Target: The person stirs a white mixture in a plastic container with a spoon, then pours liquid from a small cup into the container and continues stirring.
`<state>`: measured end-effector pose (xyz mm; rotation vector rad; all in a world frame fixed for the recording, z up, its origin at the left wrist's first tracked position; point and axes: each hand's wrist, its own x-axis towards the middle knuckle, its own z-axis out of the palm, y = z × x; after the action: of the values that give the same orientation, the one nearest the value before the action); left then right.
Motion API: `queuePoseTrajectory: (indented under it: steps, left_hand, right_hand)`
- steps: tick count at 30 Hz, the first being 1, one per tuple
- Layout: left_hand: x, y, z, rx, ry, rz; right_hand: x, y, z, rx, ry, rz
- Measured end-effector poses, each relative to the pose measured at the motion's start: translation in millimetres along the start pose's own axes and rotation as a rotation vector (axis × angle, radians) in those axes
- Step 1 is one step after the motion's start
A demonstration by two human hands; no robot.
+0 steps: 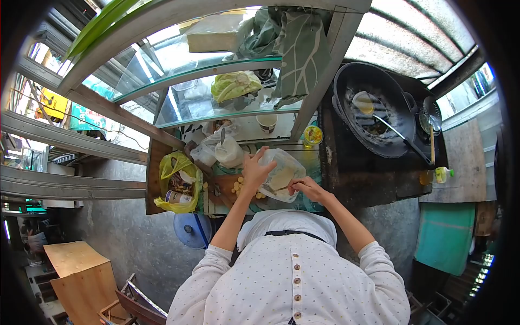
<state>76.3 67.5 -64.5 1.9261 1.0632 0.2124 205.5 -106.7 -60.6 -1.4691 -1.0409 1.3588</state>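
Observation:
A translucent plastic tub [297, 169] with pale, creamy stuff in it is tilted on the worktop before me. My left hand [257, 172] grips its left rim, fingers spread along the side. Over the tub's right edge, my right hand [309, 189] is closed on a thin utensil whose end dips into the pale stuff; its exact kind is hard to make out. Yellow slices [237, 185] lie on a brown cutting board [223, 185] beside my left wrist. Behind that hand sits an open white bag [229, 153] with a spoon handle standing in it.
Right of me, a black wok [374, 70] holds a ladle and a long-handled turner. A yellow cup [312, 136] and a paper cup [266, 123] stand behind the tub. At left is a yellow waste bag [179, 201]. Glass shelves [189, 116] with a cabbage [235, 85] overhang the back.

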Motion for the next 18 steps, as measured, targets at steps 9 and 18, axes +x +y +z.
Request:
queuePoseTrajectory:
  steps: [9, 18]
  left_hand:
    - [-9.1, 18.2, 6.3, 0.079, 0.012, 0.028]
    - [-8.9, 16.5, 5.0, 0.077, -0.024, 0.091]
  right_hand:
    - [4.5, -28.4, 1.6, -0.153, -0.05, -0.029]
    - [7.2, -10.1, -17.5, 0.043, -0.093, 0.041]
